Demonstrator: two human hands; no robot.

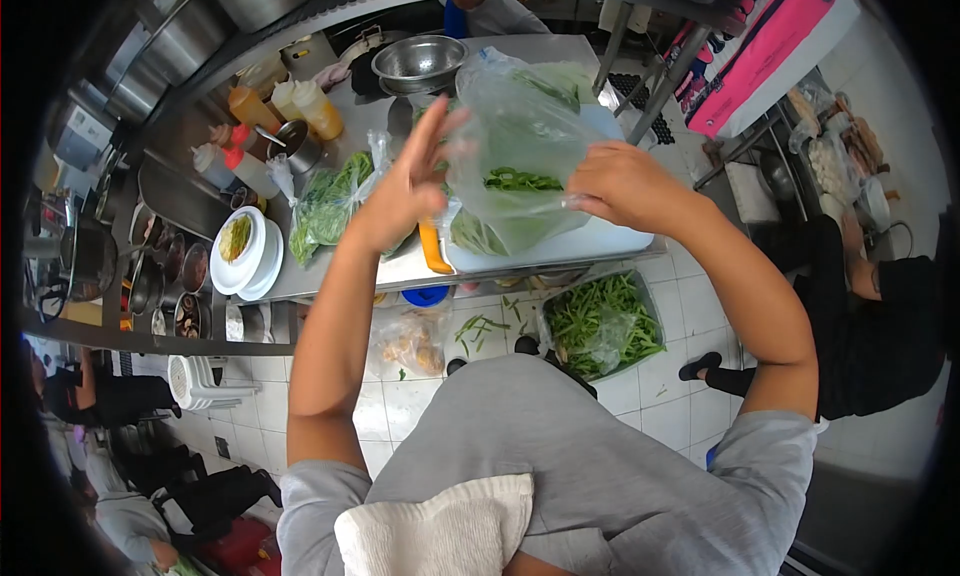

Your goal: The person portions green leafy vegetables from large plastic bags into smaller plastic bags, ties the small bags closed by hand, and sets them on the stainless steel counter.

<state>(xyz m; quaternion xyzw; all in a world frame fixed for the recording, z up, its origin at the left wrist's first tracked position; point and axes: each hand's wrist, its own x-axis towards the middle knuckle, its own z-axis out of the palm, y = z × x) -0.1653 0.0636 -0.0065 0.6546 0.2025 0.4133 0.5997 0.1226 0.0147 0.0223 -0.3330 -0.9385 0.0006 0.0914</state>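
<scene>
right hand (622,188) is closed on the edge of the bag (535,126), fingers curled into a pinch. left hand (405,191) is spread with fingers loose, at the bag's other side (can't tell if the fingertips touch the film).

bag is clear thin plastic, wrinkled, puffed wide, a bit cloudy. it's over the white board (625,238) on the steel counter (405,268) and hides much of that board. green leaves (522,180) show around its lower half; can't tell which are inside and which sit behind the film.

around it: orange handle (433,246) just left of the board, near the counter edge. steel bowl (418,61) behind, near the bag's top left. further left, second bag (335,204) full of greens, then stacked plates (262,271) with food on the top one, sauce bottles (318,111) behind. floor: crate (655,314) of greens, loose stems (480,326) beside it.
</scene>
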